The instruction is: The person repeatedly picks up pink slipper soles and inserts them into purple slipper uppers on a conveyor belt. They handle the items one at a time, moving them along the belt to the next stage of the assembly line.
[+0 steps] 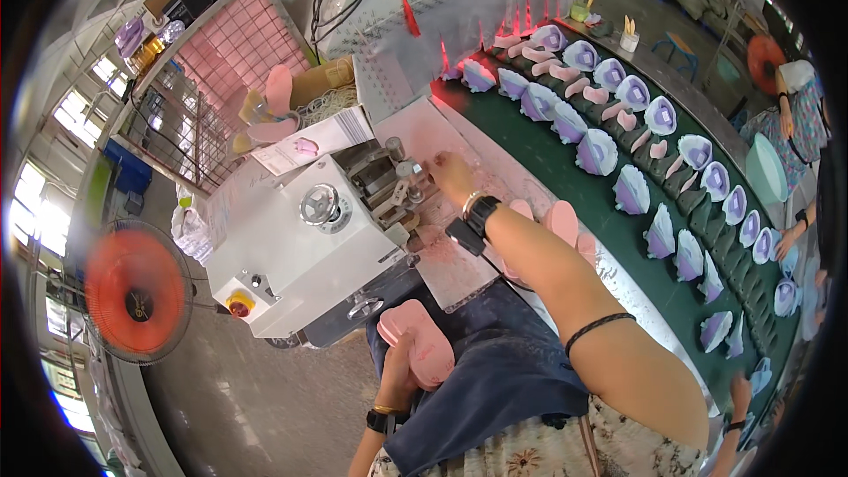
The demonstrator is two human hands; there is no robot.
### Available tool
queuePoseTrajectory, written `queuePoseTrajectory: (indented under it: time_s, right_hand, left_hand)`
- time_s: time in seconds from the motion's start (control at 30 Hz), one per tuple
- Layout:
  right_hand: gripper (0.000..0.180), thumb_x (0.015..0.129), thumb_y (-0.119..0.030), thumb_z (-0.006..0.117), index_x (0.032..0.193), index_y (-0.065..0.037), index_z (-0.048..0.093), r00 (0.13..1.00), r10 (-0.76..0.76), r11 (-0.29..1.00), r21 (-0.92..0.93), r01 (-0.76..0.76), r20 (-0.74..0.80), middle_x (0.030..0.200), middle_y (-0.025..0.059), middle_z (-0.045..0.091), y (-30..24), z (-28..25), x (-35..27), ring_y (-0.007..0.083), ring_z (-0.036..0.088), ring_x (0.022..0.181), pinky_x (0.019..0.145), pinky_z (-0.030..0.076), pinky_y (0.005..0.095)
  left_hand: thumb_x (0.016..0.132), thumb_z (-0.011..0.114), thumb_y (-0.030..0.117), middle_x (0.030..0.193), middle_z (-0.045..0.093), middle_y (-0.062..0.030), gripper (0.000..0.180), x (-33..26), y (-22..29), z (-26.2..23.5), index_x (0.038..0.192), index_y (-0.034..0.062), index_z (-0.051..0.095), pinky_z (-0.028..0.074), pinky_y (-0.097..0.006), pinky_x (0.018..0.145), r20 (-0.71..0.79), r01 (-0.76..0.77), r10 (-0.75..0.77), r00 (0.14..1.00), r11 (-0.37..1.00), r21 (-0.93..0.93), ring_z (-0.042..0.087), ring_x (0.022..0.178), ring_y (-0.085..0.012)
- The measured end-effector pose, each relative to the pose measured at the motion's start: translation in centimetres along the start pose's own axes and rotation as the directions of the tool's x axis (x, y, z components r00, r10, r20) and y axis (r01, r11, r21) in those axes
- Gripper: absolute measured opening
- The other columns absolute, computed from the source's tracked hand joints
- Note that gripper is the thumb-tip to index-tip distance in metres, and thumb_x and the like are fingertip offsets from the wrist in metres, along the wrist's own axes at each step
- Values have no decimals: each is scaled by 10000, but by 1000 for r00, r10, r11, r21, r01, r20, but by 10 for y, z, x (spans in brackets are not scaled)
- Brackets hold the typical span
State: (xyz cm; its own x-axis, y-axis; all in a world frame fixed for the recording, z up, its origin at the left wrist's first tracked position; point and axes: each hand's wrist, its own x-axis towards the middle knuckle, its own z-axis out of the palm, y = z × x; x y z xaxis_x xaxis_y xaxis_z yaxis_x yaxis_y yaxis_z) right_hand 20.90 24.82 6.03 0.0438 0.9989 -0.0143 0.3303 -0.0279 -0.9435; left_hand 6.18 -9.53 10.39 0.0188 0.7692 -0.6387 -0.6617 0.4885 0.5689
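My left hand [399, 377] rests at my lap and grips a stack of pink shoe insoles [418, 344]. My right hand [450, 175] reaches forward onto the pink-tinted work plate [459, 261] of a white machine [296, 243], its fingers close to the metal rollers [402, 178]; whether it holds anything is unclear. A watch and band sit on that wrist. More pink insoles [562, 221] lie just right of my forearm.
A green conveyor belt [565, 177] runs to the right, carrying several lilac shoe uppers [597, 152] and pink insoles. Other people's hands [788, 240] work at its far side. An orange fan [134, 291] stands at left, a pink wire cage [234, 49] behind the machine.
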Motion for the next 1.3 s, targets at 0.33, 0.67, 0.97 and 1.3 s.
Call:
queuePoseTrajectory:
  time_s: [0.33,0.67,0.97,1.3]
  right_hand:
    - [198,910,-191,560,963,-17,481,872,195,913,409,6,-449,706,103,599,60,-256,-49,223,664,525,391,468,280]
    - [267,706,-118,627,942,6,621,344,130,875,-55,-480,-930,881,223,670,281,-537,-162,382,655,874,779,505,434]
    - [222,779,-65,607,994,-15,636,441,-377,924,-360,127,-814,867,131,669,222,-438,-94,271,658,817,709,517,389]
    - [310,930,-315,552,911,-9,593,909,-95,988,-72,135,407,820,171,599,-35,-142,-252,261,565,710,659,446,369]
  left_hand:
    - [931,559,214,1069,616,-105,316,11,-8,28,1160,0,529,515,-401,875,-12,21,-20,1000,998,67,617,991,-248]
    - [859,543,166,1131,587,-120,421,32,-15,56,1247,17,480,487,-424,924,76,95,-102,992,991,96,588,1064,-276]
    - [864,572,163,1132,587,-131,442,28,-26,65,1268,16,467,496,-435,915,141,116,-135,981,984,136,592,1061,-286]
    - [899,568,70,927,624,-43,162,39,-19,55,1021,-23,620,528,-301,710,77,2,-24,997,961,278,624,817,-144]
